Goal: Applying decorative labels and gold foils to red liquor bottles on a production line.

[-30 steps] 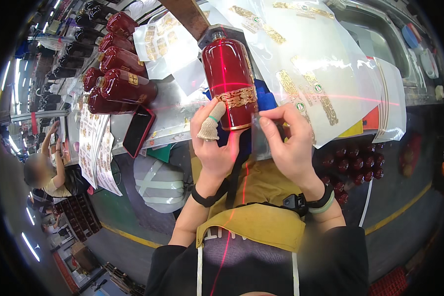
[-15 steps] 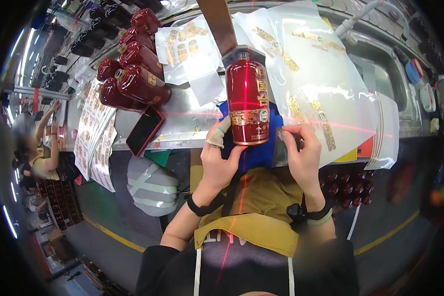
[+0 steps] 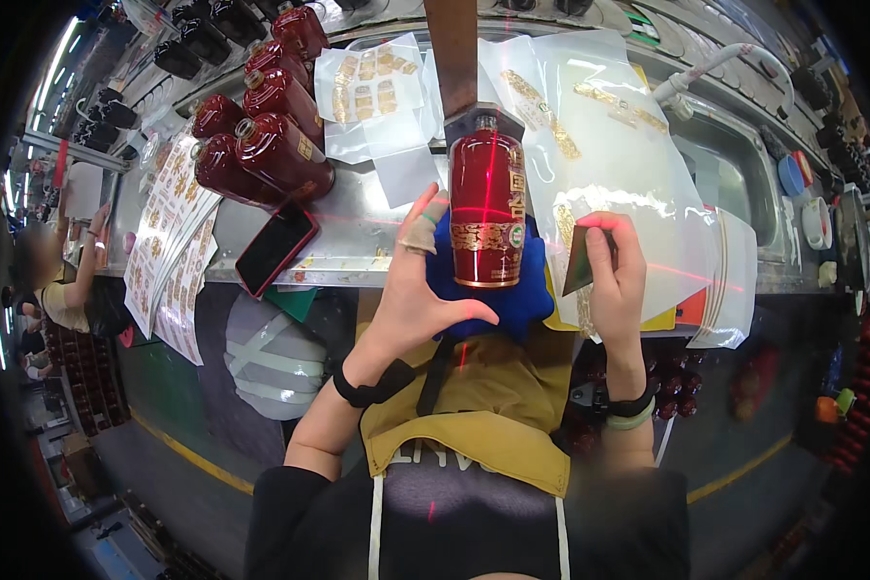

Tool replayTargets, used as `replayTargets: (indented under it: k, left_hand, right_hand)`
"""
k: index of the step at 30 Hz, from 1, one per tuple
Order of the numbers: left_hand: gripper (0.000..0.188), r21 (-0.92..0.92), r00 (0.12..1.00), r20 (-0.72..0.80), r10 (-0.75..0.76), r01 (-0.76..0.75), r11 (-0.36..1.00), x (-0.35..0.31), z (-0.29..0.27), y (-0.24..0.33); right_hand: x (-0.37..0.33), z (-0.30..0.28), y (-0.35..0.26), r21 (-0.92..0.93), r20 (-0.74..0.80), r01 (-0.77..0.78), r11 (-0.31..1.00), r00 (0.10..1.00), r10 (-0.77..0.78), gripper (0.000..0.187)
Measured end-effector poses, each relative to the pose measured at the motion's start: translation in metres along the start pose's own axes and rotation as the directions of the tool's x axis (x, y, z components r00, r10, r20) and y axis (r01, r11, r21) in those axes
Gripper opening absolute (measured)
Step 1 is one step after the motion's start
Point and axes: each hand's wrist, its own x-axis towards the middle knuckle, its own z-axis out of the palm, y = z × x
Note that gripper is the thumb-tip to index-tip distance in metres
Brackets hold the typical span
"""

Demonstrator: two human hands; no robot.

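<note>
1. Bottle (image 3: 486, 208), 1 pc.: dark red, glossy, w/ gold band & gold characters. Placed at table edge, centre, neck pointed away from wearer, base twd. wearer; neck end set at dark holder (image 3: 466, 120). Crossed by red light lines.
2. L. hand (image 3: 411, 290): fingers & thumb spread wide, nothing gripped; held just off bottle, left side, thumb extended below base. Knit finger cover (image 3: 420, 235) worn on one finger.
3. R. hand (image 3: 617, 275): fingers closed in pinch; thin dark flat piece (image 3: 577, 266) gripped by its edge, right of bottle, apart from it.
4. Blue cloth (image 3: 527, 309), 1 pc.: seen under/around bottle's lower end.
5. Clear sheet (image 3: 638, 208), lg., w/ gold designs: laid right of bottle.
6. Phone (image 3: 276, 246), 1 pc., red-edged: laid on metal table (image 3: 353, 237), left.
7. Other red bottles (image 3: 285, 159), grp.: placed far left, beyond phone.
8. Printed sheets (image 3: 169, 242), stack: draped over edge, left.
</note>
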Motion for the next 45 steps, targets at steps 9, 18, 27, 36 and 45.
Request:
replayTargets:
  k: [9, 18, 27, 36, 45]
  left_hand:
    - [0.083, -0.533, 0.814, 0.183, -0.551, 0.553, 0.640, 0.069, 0.007, -0.022]
    - [0.052, -0.616, 0.735, 0.565, -0.375, 0.678, 0.401, 0.050, 0.008, 0.038]
    - [0.075, -0.280, 0.956, 0.291, -0.046, 0.131, 0.951, 0.065, 0.020, 0.062]
    - [0.078, 0.384, 0.717, -0.641, 0.274, -0.009, 0.923, 0.074, -0.069, -0.008]
    - [0.094, 0.376, 0.613, -0.778, 0.139, 0.276, 0.885, 0.068, -0.119, -0.082]
  right_hand:
    - [-0.007, -0.003, -0.003, 0.016, 0.066, -0.036, 0.999, 0.997, 0.035, 0.014]
    - [0.031, -0.028, -0.038, 0.120, 0.191, -0.044, 0.992, 0.981, 0.021, 0.018]
    - [0.070, -0.054, -0.105, -0.315, 0.533, 0.287, 0.905, 0.842, -0.081, 0.013]
    - [0.174, -0.069, -0.106, -0.583, 0.318, 0.505, 0.637, 0.863, -0.394, 0.023]
    - [0.324, -0.067, -0.001, -0.883, 0.188, 0.315, 0.347, 0.917, -0.352, 0.032]
